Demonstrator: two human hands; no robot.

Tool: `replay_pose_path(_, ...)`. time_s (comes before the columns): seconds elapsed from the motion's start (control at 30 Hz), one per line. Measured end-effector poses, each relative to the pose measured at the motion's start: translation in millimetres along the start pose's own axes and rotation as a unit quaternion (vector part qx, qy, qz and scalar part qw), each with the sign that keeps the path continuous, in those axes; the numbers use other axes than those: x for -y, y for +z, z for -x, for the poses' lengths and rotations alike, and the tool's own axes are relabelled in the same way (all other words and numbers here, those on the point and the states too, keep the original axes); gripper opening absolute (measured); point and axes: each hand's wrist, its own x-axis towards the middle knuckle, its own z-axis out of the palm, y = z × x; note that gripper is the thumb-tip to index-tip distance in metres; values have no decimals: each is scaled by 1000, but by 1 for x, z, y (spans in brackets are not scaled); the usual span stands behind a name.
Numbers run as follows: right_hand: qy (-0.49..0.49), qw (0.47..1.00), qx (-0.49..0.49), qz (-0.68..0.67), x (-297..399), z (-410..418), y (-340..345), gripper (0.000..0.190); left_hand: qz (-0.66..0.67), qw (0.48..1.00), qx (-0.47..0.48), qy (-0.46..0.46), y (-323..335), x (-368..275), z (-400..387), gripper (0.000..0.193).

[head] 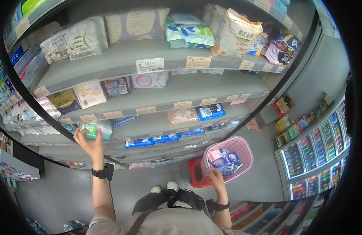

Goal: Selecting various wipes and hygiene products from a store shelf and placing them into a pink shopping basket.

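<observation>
My left hand [90, 142] is at a lower shelf on the left, its fingers around a small green packet [91, 131]. A pale, clear-wrapped pack [105, 129] stands just right of that packet. My right hand [215, 177] is at the near left rim of a pink plastic basket [248, 147], fingers bent; whether it grips the rim cannot be told. Small blue packets [219, 162] and a pink packet [215, 154] lie inside the basket. Below and left of it is a red plastic stool or crate [195, 173].
Metal shelves [157, 104] with price tags cross the view, bearing wrapped packs such as a green-and-white pack [189, 30] and blue packs [165, 138]. A lit drinks cooler [313, 147] stands at the right. Another stocked rack [257, 214] is at the lower right, close to my right arm.
</observation>
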Motion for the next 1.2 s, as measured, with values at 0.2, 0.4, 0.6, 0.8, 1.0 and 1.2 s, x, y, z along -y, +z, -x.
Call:
replay_pose_path(0.2, -45, 995, 82, -29, 17, 2, 19, 41, 242, 945, 85, -202, -19, -12, 25, 32)
replay_pose_path(0.4, -245, 949, 189, 68, 100, 41, 57, 86, 435, 762, 338, -341, -27, -71, 92, 26)
replay_pose_path(0.6, -377, 865, 116, 310, 136, 55, 93, 88, 432, 596, 494, -462, 5, -111, 148, 23)
replay_pose_path(0.8, -245, 944, 2, 219, 89, 20, 63, 76, 435, 502, 608, -435, 7, -110, 146, 30)
replay_pose_path(1.0, -149, 904, -241, 319, 35, -5, -1, 77, 400, 562, 606, -396, -8, -87, 131, 23)
replay_pose_path(1.2, -177, 860, -364, 311, -5, -27, -32, 61, 434, 586, 587, -353, -38, -90, 121, 21)
